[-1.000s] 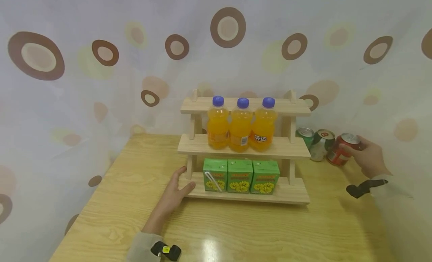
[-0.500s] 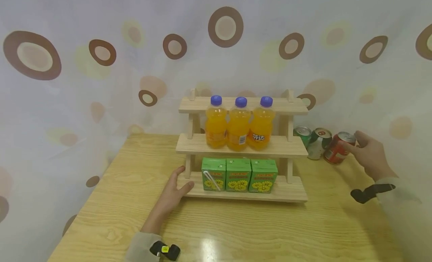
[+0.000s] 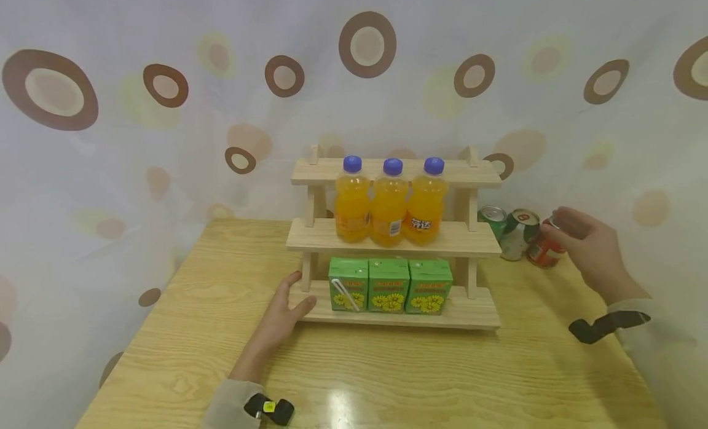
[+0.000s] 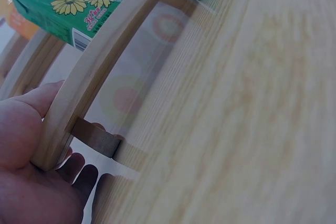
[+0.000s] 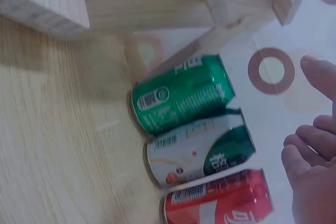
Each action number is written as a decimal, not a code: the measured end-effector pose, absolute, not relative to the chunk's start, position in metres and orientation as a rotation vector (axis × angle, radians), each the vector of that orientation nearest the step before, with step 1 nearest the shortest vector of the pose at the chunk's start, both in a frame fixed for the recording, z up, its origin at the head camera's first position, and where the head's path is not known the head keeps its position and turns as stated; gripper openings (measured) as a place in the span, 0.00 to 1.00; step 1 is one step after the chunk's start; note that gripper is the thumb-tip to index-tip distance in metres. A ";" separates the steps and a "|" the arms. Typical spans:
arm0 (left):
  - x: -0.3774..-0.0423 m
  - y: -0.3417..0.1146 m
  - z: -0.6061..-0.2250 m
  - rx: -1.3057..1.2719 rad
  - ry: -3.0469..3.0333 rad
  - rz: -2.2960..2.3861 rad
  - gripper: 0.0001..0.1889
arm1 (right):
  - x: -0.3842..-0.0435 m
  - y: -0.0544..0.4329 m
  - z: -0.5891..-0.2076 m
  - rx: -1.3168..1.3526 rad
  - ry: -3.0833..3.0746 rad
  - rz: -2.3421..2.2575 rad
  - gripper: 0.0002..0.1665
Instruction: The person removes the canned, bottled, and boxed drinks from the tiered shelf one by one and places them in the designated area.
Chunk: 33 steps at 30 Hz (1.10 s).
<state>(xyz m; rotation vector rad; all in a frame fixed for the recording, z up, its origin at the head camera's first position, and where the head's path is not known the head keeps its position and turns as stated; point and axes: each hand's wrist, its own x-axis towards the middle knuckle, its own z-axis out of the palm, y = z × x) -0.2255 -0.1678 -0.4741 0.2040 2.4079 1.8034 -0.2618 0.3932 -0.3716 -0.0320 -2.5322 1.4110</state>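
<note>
At the left end of the bottom board of a wooden three-tier display shelf [image 3: 478, 309], my left hand [image 3: 278, 318] grips the board. The left wrist view shows the thumb [image 4: 39, 98] over the board and fingers beneath it. My right hand [image 3: 600, 254] is beside and above a red soda can [image 5: 223, 203], its fingers loosely spread and holding nothing. In the right wrist view a gap separates the hand from the cans. A white-and-green can [image 5: 197, 153] and a green can [image 5: 181, 95] stand in line with the red one, right of the shelf.
Three orange soda bottles [image 3: 389, 211] with blue caps stand on the middle board. Three green drink cartons [image 3: 389, 287] stand on the bottom board, one with a straw. Behind the wooden table [image 3: 232, 251] hangs a pale curtain [image 3: 166, 128] with circle patterns.
My right hand has let go of the red can and drawn up off it. The left hand keeps its place on the shelf. The whole view has shifted slightly.
</note>
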 end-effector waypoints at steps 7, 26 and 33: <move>-0.230 -0.171 -0.485 0.238 2.445 1.807 0.38 | -0.257 0.371 -0.364 0.094 -2.485 1.476 0.38; -0.230 -0.170 -0.486 0.251 2.434 1.800 0.39 | -0.257 0.327 -0.353 0.315 -2.387 1.659 0.31; -0.221 -0.167 -0.465 0.229 2.390 1.800 0.38 | -0.262 0.304 -0.346 0.396 -2.401 1.645 0.31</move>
